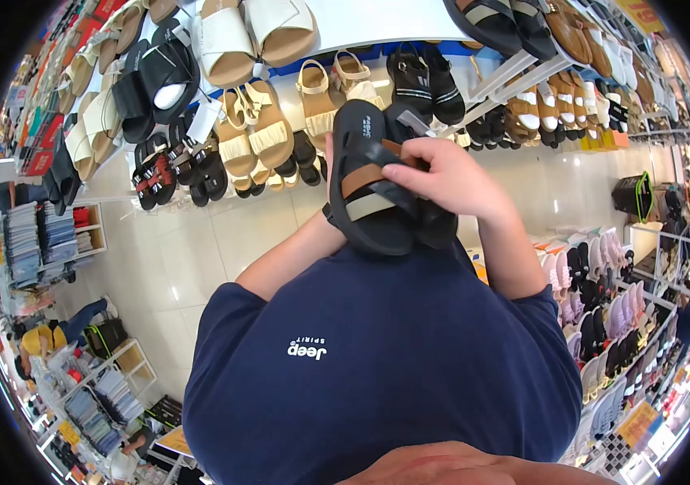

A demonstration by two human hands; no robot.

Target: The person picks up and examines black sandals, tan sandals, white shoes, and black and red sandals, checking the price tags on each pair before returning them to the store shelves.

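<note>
A pair of black sandals (373, 230) with brown and cream straps is held up in front of my chest, soles toward me hidden and insoles showing. My left hand (329, 153) is mostly hidden behind the near sandal and grips it from its left side; only a bit of it shows. On the right, my right hand (446, 174) is closed, its thumb and fingers pinching the brown strap (365, 179). A clear tag or plastic strip (412, 121) sticks up by the second sandal.
Ahead, a white shelf (377, 20) carries white slides (280, 32), with beige sandals (268, 129) and black sandals (426, 85) hanging on racks below. Shoe racks (612, 323) stand at the right. Stacked folded goods (58, 234) and a person in yellow (42, 339) are at the left.
</note>
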